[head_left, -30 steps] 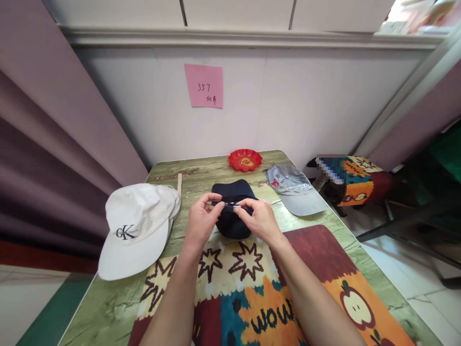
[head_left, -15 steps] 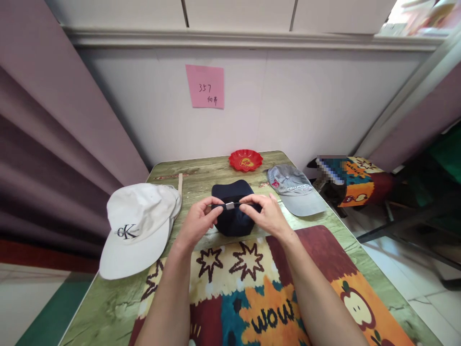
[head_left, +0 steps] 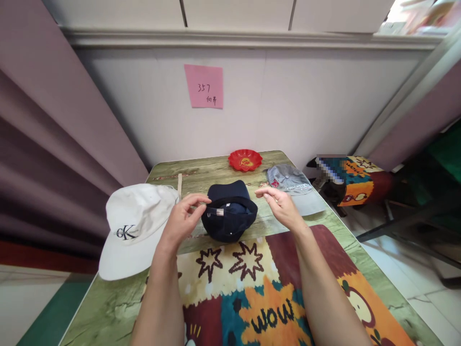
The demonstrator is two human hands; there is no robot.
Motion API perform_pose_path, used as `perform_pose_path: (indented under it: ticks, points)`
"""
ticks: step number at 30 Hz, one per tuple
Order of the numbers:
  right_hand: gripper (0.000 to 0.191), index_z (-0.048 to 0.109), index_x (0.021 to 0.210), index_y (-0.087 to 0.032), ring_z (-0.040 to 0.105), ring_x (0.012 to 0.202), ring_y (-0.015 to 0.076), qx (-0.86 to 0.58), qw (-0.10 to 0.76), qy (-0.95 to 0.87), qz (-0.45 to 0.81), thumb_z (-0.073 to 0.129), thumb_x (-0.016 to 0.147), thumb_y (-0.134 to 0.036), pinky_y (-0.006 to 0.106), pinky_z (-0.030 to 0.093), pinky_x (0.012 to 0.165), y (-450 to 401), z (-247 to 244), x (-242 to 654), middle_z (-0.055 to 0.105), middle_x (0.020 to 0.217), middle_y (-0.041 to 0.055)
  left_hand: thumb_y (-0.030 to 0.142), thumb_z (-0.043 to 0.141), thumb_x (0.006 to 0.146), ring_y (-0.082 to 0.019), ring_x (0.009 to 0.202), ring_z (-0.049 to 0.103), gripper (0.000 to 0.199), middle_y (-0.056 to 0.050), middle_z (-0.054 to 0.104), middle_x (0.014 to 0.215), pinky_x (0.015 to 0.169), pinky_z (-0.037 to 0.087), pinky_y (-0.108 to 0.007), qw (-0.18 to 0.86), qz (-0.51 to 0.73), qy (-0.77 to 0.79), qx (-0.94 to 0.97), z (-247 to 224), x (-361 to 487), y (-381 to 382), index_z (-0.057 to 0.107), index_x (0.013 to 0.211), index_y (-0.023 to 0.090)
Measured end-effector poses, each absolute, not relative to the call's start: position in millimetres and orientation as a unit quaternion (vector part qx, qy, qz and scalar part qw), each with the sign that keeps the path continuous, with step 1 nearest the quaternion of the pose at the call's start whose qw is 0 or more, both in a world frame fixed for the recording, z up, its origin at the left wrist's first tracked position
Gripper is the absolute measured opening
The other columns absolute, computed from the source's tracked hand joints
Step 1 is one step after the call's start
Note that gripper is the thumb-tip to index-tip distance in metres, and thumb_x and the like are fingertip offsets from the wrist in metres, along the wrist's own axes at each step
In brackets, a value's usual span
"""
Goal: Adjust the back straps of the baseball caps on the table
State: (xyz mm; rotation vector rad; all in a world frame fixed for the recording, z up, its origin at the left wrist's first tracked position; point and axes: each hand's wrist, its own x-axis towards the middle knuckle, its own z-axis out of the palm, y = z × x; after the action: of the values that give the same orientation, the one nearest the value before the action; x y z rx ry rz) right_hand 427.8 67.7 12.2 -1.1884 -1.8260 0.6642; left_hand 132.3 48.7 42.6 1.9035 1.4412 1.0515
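Note:
A navy baseball cap (head_left: pixel 228 226) lies upside down at the middle of the table, its brim pointing toward the wall. Its opening faces up, and the back strap with a small metal buckle (head_left: pixel 220 212) shows at the near left. My left hand (head_left: pixel 183 216) is beside the cap's left edge, thumb and forefinger slightly apart; whether a fingertip touches the rim I cannot tell. To the right of the cap, my right hand (head_left: pixel 283 207) hovers free of it with loosely bent fingers and nothing in them.
On the left sits a white cap (head_left: pixel 135 211) with black letters, near a beige strap (head_left: pixel 179 183). A grey cap (head_left: pixel 290 185) lies right, partly behind my right hand. A red scalloped dish (head_left: pixel 245 160) stands at the back. A patterned mat (head_left: pixel 248 293) covers the front.
Both hands have let go of the navy cap's strap and moved apart, left hand leftward, right hand rightward. The cap has tipped slightly, so its inside now shows.

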Motion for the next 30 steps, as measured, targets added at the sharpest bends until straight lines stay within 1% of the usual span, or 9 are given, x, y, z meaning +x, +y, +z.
perform_pose_path:
  ticks: [5, 9, 14, 17, 20, 24, 26, 28, 30]
  points:
    - [0.066, 0.061, 0.132, -0.029, 0.053, 0.128, 0.0248, -0.53, 0.296, -0.78, 0.151, 0.045, 0.074, -0.002, 0.048, 0.036, 0.111, 71.0, -4.5, 439.9, 0.063, 0.134, 0.0045, 0.013, 0.045, 0.081, -0.026, 0.126, 0.055, 0.041, -0.009, 0.062, 0.134, 0.109, 0.04, -0.045, 0.187, 0.303, 0.55, 0.756, 30.2, 118.8, 53.8, 0.071, 0.111, 0.022]
    - [0.075, 0.053, 0.14, -0.032, 0.049, 0.132, 0.0234, -0.502, 0.243, -0.813, 0.165, 0.051, 0.072, -0.003, 0.047, 0.035, 0.112, 73.4, -15.9, 430.4, 0.056, 0.143, 0.0046, 0.005, 0.045, 0.07, -0.029, 0.135, 0.048, 0.064, -0.009, 0.054, 0.145, 0.114, 0.035, -0.048, 0.173, 0.232, 0.571, 0.768, 15.9, 115.2, 58.0, 0.066, 0.128, 0.024]
    - [0.062, 0.065, 0.127, -0.033, 0.048, 0.133, 0.0258, -0.512, 0.238, -0.811, 0.152, 0.054, 0.074, -0.002, 0.052, 0.033, 0.112, 75.7, -25.1, 421.1, 0.056, 0.143, 0.0056, 0.012, 0.054, 0.071, -0.034, 0.13, 0.054, 0.039, -0.012, 0.059, 0.14, 0.111, 0.039, -0.05, 0.187, 0.234, 0.561, 0.772, 11.4, 116.7, 62.0, 0.075, 0.102, 0.021]
    - [0.04, 0.075, 0.108, -0.031, 0.053, 0.128, 0.0265, -0.501, 0.279, -0.802, 0.165, 0.057, 0.081, -0.008, 0.053, 0.034, 0.112, 76.4, -21.4, 420.2, 0.061, 0.136, 0.0055, 0.018, 0.063, 0.073, -0.034, 0.126, 0.057, 0.025, -0.012, 0.063, 0.134, 0.111, 0.039, -0.048, 0.25, 0.278, 0.547, 0.749, 22.9, 119.3, 58.3, 0.076, 0.094, 0.021]
    - [0.024, 0.076, 0.102, -0.028, 0.058, 0.124, 0.0263, -0.449, 0.377, -0.781, 0.216, 0.062, 0.086, -0.019, 0.049, 0.038, 0.11, 74.7, -6.8, 421.3, 0.066, 0.13, 0.0063, 0.025, 0.07, 0.076, -0.03, 0.123, 0.06, 0.032, -0.009, 0.068, 0.129, 0.11, 0.041, -0.041, 0.362, 0.369, 0.511, 0.687, 39.0, 120.9, 48.0, 0.075, 0.107, 0.023]
    - [0.024, 0.075, 0.11, -0.025, 0.064, 0.115, 0.0245, -0.358, 0.495, -0.697, 0.375, 0.067, 0.088, -0.032, 0.04, 0.046, 0.103, 62.2, 22.0, 420.2, 0.073, 0.118, 0.0045, 0.024, 0.08, 0.07, -0.023, 0.091, 0.073, 0.034, -0.006, 0.077, 0.1, 0.083, 0.057, -0.029, 0.509, 0.54, 0.421, 0.522, 51.9, 119.5, 35.1, 0.075, 0.104, 0.021]
    - [0.025, 0.075, 0.109, -0.023, 0.068, 0.106, 0.0228, -0.32, 0.524, -0.629, 0.476, 0.069, 0.087, -0.034, 0.036, 0.051, 0.096, 52.9, 34.4, 415.8, 0.076, 0.11, 0.0033, 0.02, 0.083, 0.065, -0.021, 0.075, 0.073, 0.032, -0.003, 0.078, 0.084, 0.07, 0.059, -0.025, 0.557, 0.596, 0.381, 0.436, 52.7, 120.0, 33.6, 0.075, 0.096, 0.02]
    - [0.026, 0.075, 0.108, -0.022, 0.071, 0.094, 0.0199, -0.285, 0.541, -0.54, 0.579, 0.07, 0.087, -0.036, 0.031, 0.055, 0.086, 45.3, 42.1, 408.3, 0.077, 0.104, 0.003, 0.016, 0.081, 0.065, -0.02, 0.07, 0.073, 0.026, -0.002, 0.077, 0.076, 0.069, 0.06, -0.026, 0.593, 0.628, 0.354, 0.359, 50.1, 123.8, 36.3, 0.075, 0.089, 0.019]
    - [0.025, 0.074, 0.106, -0.021, 0.072, 0.084, 0.0166, -0.267, 0.547, -0.435, 0.663, 0.071, 0.087, -0.035, 0.026, 0.057, 0.077, 42.7, 43.7, 399.0, 0.078, 0.1, 0.0026, 0.014, 0.075, 0.071, -0.021, 0.074, 0.075, 0.015, -0.001, 0.077, 0.073, 0.08, 0.06, -0.03, 0.629, 0.643, 0.33, 0.285, 44.7, 131.6, 41.6, 0.074, 0.085, 0.019]
